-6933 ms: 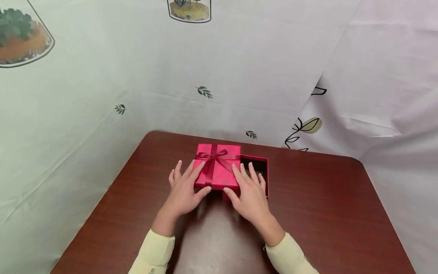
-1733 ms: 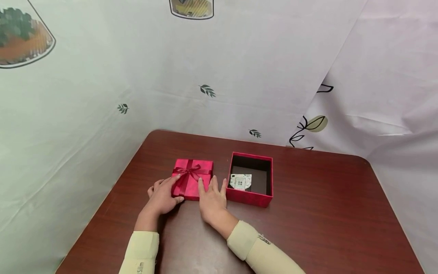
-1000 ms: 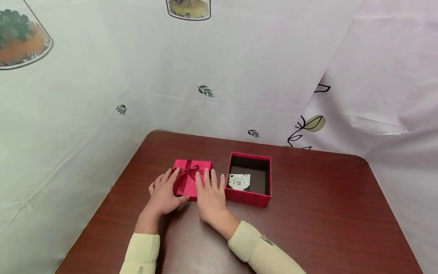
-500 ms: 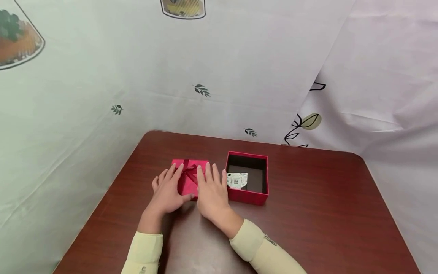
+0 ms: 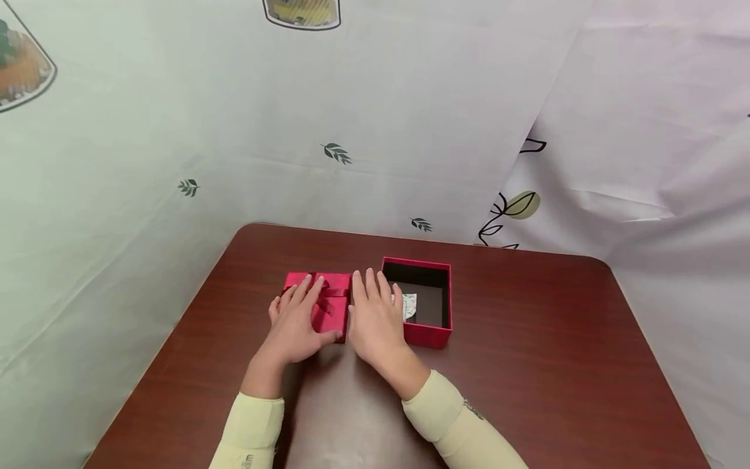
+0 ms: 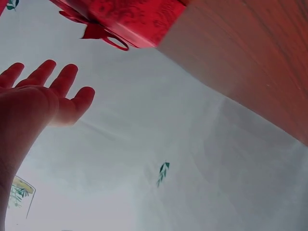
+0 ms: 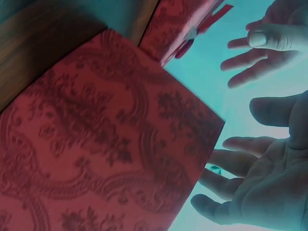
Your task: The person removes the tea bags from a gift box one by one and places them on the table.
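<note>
On the table, a red gift box lid (image 5: 333, 316) with a dark red ribbon bow lies left of the open red gift box (image 5: 430, 337). My left hand (image 5: 293, 332) is over the lid's left part, fingers spread and partly covering the bow; the left wrist view shows this hand (image 6: 36, 103) apart from the lid (image 6: 130, 19). My right hand (image 5: 376, 326) hovers between lid and box, covering the box's left side. In the right wrist view its fingers (image 7: 224, 185) are loosely extended beside the patterned box wall (image 7: 96, 139), holding nothing.
A pale printed card (image 5: 411, 305) lies inside the box, partly hidden by the right hand. The brown wooden table (image 5: 527, 352) extends to the right and front. White printed cloth (image 5: 263, 98) hangs behind and at the sides.
Earlier both hands held the lid partly over the box; it then lay on the table to the left. Lately the right hand has left the lid, moving right toward the box.
</note>
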The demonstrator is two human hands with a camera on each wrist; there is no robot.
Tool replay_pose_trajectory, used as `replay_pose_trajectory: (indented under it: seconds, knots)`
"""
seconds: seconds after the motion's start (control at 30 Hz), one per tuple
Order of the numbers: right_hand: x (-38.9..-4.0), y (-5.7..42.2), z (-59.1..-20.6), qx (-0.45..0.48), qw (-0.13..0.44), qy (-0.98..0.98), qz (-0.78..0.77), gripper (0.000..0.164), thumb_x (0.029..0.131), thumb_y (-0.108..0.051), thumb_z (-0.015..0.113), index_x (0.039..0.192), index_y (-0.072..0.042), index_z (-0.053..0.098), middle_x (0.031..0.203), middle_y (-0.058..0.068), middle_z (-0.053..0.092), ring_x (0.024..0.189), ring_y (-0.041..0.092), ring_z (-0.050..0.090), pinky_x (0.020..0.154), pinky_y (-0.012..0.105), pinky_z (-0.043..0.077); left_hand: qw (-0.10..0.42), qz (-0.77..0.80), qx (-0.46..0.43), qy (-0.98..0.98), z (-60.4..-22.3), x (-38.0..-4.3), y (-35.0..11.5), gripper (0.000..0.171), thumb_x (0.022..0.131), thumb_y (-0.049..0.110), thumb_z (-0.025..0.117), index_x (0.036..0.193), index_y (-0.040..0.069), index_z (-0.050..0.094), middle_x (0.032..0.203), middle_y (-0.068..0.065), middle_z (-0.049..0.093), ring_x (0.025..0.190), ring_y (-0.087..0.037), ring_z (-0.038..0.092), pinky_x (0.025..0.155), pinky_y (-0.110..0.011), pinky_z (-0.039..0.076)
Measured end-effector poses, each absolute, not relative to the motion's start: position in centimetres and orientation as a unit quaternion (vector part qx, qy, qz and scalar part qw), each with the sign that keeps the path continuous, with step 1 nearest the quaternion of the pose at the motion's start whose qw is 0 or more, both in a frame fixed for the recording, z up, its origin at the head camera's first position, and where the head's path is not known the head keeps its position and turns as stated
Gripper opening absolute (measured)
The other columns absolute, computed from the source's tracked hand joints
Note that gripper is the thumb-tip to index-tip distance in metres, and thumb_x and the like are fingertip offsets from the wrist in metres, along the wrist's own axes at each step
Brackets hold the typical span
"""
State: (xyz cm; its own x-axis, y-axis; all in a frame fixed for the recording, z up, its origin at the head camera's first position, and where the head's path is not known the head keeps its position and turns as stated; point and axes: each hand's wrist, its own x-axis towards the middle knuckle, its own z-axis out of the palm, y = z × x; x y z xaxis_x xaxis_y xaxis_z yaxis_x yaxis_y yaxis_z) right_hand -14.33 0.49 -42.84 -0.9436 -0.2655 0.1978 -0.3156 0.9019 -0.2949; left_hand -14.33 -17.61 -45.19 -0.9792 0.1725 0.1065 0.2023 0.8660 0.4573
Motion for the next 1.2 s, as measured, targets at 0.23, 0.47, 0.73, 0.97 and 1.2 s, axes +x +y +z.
replay_pose_trajectory:
  seconds: [0.23,0.47,0.73,0.97,1.2]
  knots:
    - [-14.8,2.3,-42.5,0.126,0.076,-0.973,0.18,0.064,0.098,-0.028,0.062,0.154,-0.01,0.038,0.155,0.016,0.038,0.143,0.035,0.029,0.111,0.057,0.022,0.022,-0.258,-0.118,-0.959,-44.8,-14.6,-16.3,0.115,0.066,0.045,0.089,0.159,0.014,0.029,0.162,-0.015,0.021,0.142,-0.044,0.019,0.104,-0.072,0.006]
    - [-15.2,4.0,-42.3,0.096,0.066,-0.975,0.19,0.063,0.099,-0.028,0.061,0.155,-0.009,0.038,0.155,0.016,0.038,0.14,0.036,0.034,0.109,0.056,0.03,0.011,-0.272,-0.135,-0.953,-44.5,-14.8,-15.1,0.114,0.068,0.045,0.088,0.159,0.016,0.027,0.162,-0.014,0.022,0.141,-0.043,0.021,0.104,-0.071,0.008]
    - [-15.5,5.8,-42.5,0.073,0.052,-0.975,0.205,0.061,0.1,-0.025,0.06,0.154,-0.007,0.039,0.154,0.019,0.039,0.136,0.038,0.038,0.107,0.057,0.033,0.001,-0.291,-0.156,-0.944,-44.2,-15.1,-13.8,0.116,0.067,0.044,0.089,0.16,0.02,0.024,0.162,-0.013,0.021,0.143,-0.038,0.021,0.105,-0.071,0.008]
    - [-15.8,6.9,-42.5,0.051,0.034,-0.976,0.211,0.064,0.098,-0.023,0.063,0.154,-0.007,0.037,0.153,0.021,0.04,0.134,0.039,0.041,0.106,0.057,0.035,-0.004,-0.305,-0.17,-0.937,-44.4,-15.4,-12.8,0.115,0.067,0.044,0.089,0.16,0.021,0.025,0.162,-0.012,0.022,0.143,-0.037,0.022,0.107,-0.067,0.011]
    - [-15.8,7.8,-42.2,0.045,0.03,-0.974,0.219,0.061,0.097,-0.022,0.064,0.151,-0.004,0.042,0.149,0.024,0.044,0.131,0.043,0.045,0.104,0.053,0.039,-0.006,-0.332,-0.191,-0.924,-44.4,-15.6,-11.7,0.111,0.07,0.044,0.086,0.16,0.019,0.027,0.163,-0.011,0.022,0.145,-0.033,0.022,0.106,-0.069,0.011]
